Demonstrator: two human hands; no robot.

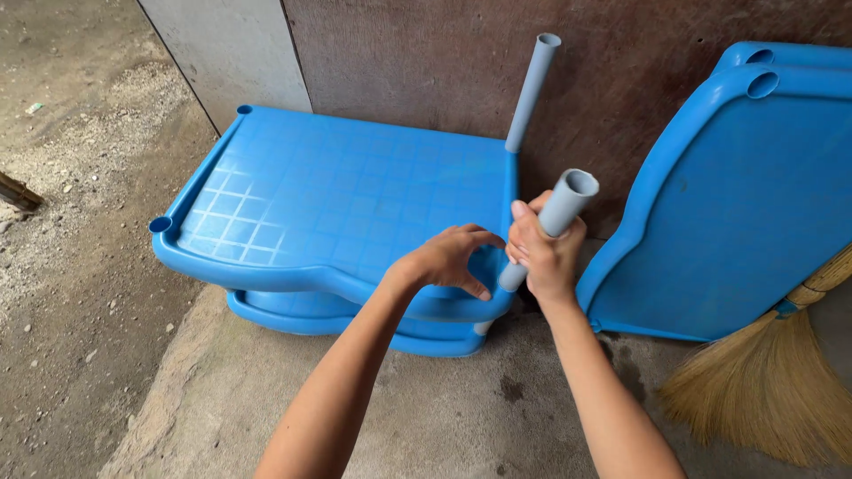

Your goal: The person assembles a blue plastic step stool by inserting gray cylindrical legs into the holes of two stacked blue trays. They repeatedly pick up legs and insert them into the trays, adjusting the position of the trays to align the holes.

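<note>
Both forearms enter from bottom edge, angled up toward centre. Right hand [543,253] clenched around grey plastic tube [552,223], fingers wrapped tight, thumb side toward camera; tube tilted, open top end up right, lower end at near right corner of blue shelf tray [337,200]. Lower tip of tube hidden behind hand and tray rim, so seating in corner socket cannot be told. Left hand [448,259] curled over tray's near rim just beside that corner, fingers bent and spread, resting on blue plastic, thumb below edge; firm grip or only steadying touch not clear. Tray lies flat on concrete floor [426,408], stacked over at least one more blue tray [302,317], mostly covered. Round socket open at tray's near left corner. Soft broom [763,381] at right, straw head fanned on floor, handle cut off by frame edge. Further back, second grey tube [531,93] stands tilted at tray's far right corner. Two more blue trays [737,204] lean upright against brown board wall [444,62], right part cut off. Dirt and gravel ground [71,222] at left.
</note>
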